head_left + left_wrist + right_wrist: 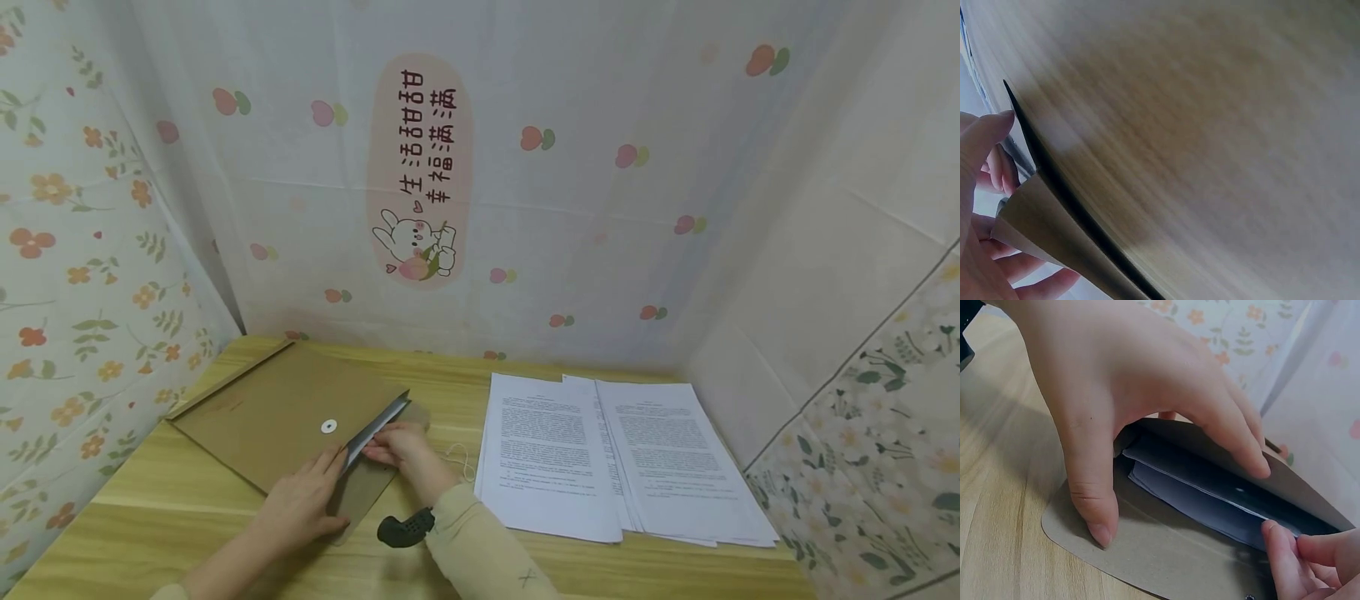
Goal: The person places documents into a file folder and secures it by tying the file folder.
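A brown paper document envelope lies slanted on the left of the table, with a white round button on its upper panel. Its mouth gapes toward me, and its flap is folded out on the tabletop. Inside the mouth, the edges of white papers show. My left hand spans one corner of the mouth: its straight fingers rest on the upper panel, the thumb on the flap. With thumb and forefinger, my right hand pinches the papers' edge at the mouth.
Two overlapping stacks of printed sheets, a left stack and a right stack, lie on the right of the wooden table. A thin string lies beside my right wrist. Patterned curtains enclose the table's back and sides.
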A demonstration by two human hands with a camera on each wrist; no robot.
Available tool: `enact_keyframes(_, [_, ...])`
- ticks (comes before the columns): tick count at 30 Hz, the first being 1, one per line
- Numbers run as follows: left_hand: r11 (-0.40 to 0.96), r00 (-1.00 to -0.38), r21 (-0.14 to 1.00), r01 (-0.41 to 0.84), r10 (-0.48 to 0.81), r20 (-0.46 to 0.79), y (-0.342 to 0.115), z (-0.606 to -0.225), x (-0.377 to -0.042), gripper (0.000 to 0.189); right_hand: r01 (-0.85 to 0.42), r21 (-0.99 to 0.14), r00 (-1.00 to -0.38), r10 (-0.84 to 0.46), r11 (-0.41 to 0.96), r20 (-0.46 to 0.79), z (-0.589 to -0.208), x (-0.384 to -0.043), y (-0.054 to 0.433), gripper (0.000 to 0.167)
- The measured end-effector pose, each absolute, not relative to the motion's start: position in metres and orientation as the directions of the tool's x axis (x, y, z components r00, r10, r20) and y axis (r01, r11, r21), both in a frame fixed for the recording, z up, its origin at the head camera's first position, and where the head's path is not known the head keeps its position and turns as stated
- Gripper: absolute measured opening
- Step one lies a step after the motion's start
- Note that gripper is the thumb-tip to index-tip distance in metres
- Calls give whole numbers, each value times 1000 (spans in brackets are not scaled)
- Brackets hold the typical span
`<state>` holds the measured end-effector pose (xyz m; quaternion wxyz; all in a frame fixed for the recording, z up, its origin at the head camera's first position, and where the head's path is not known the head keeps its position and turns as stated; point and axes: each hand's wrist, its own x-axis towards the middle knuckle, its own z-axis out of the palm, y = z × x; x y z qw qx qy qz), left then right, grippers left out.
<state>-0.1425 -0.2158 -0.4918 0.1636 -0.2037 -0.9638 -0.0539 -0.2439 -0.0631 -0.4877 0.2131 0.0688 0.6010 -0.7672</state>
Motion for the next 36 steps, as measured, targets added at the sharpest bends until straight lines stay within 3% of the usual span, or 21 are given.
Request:
enact_keyframes(22, [908,-868,34,418,388,309,-215,-493,-140,91,412,-903,-892,-258,-126,-371,-494,-241,-55,18])
enact_keyframes(36, [892,-860,13,452,432,270,-210,-492,-138,77,365,-920,-899,-313,-146,-307,-481,-232,-19,35])
